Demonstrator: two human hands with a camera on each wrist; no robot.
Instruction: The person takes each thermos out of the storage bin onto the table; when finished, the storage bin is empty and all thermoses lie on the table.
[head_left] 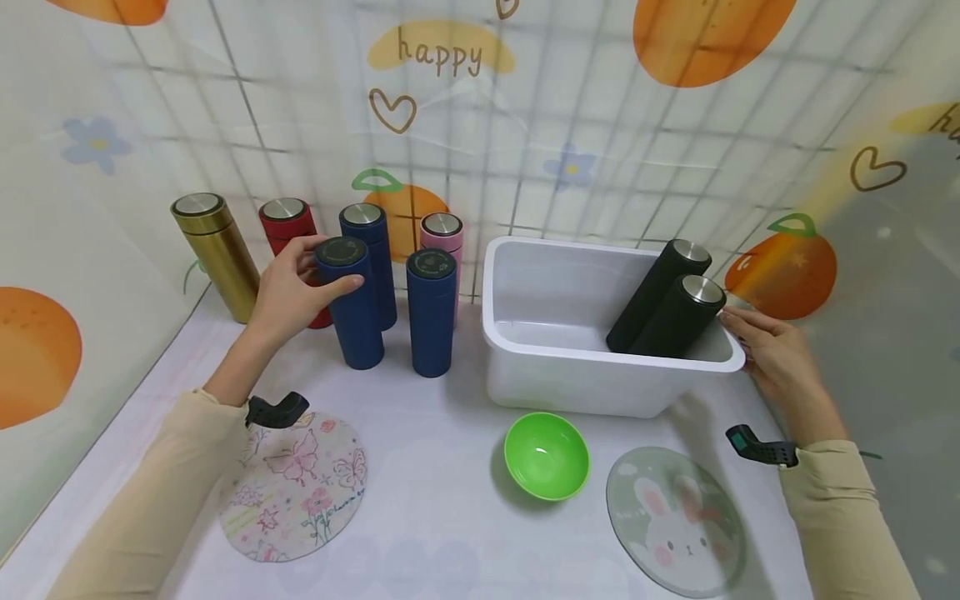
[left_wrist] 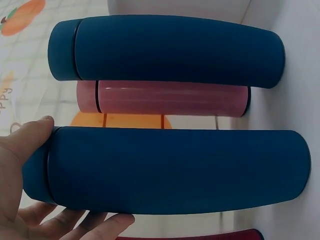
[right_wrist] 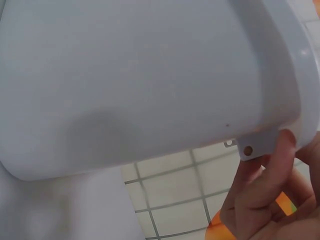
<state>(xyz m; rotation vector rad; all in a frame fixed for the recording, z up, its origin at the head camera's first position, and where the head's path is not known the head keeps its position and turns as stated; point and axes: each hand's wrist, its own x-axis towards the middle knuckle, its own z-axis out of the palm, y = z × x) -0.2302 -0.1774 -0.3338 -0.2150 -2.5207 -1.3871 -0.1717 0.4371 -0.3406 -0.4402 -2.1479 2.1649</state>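
Note:
My left hand (head_left: 291, 287) holds a dark blue thermos bottle (head_left: 350, 312) near its lid, thumb on one side and fingers on the other. In the left wrist view the same bottle (left_wrist: 175, 170) fills the lower middle. Two more blue bottles are close by, one behind (head_left: 381, 275) and one to the right (head_left: 432, 321). My right hand (head_left: 780, 354) grips the right end of a white plastic bin (head_left: 570, 379) at its rim. In the right wrist view the fingers (right_wrist: 265, 185) curl under that rim. Two black bottles (head_left: 678, 321) lean inside the bin.
Gold (head_left: 225, 267), red (head_left: 285, 221) and pink (head_left: 444, 233) bottles stand along the back by the curtained grid. A green bowl (head_left: 547, 457) sits before the bin. Round mats, one with butterflies (head_left: 307, 492) and one with a rabbit (head_left: 675, 525), lie in front.

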